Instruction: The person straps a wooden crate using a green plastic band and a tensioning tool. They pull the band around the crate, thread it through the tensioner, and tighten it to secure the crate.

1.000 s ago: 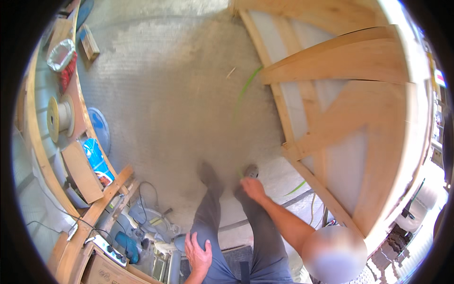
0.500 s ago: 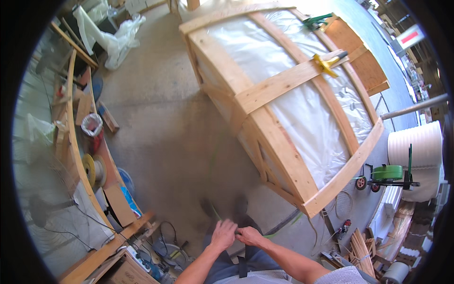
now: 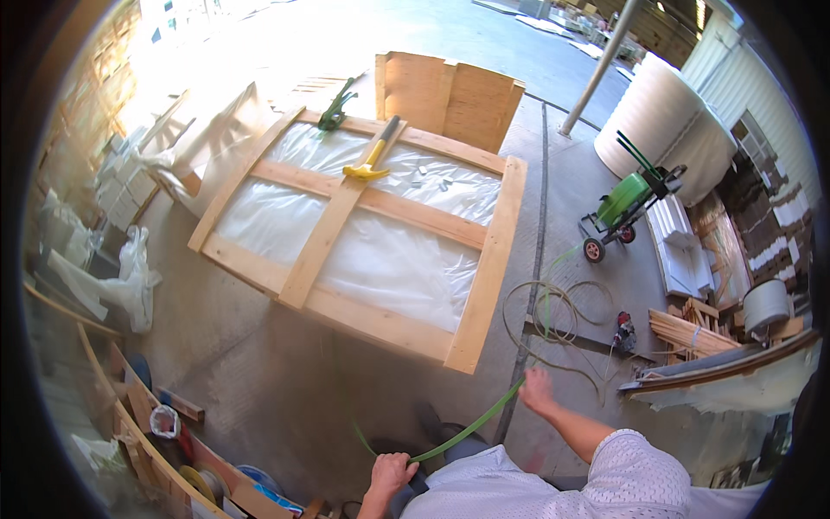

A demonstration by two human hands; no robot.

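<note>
Head view: left hand and right hand closed round green strap, probably spread to manage slack, off crate's near-right corner.

Crate beyond strap, cart right

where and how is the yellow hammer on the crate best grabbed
Probably by its dark handle, from above, gripping across its length. The hammer lies on the wooden crate, its handle pointing toward the far side and its wide yellow head nearer; the slim, straight handle should be easier to close around than the head.
</note>
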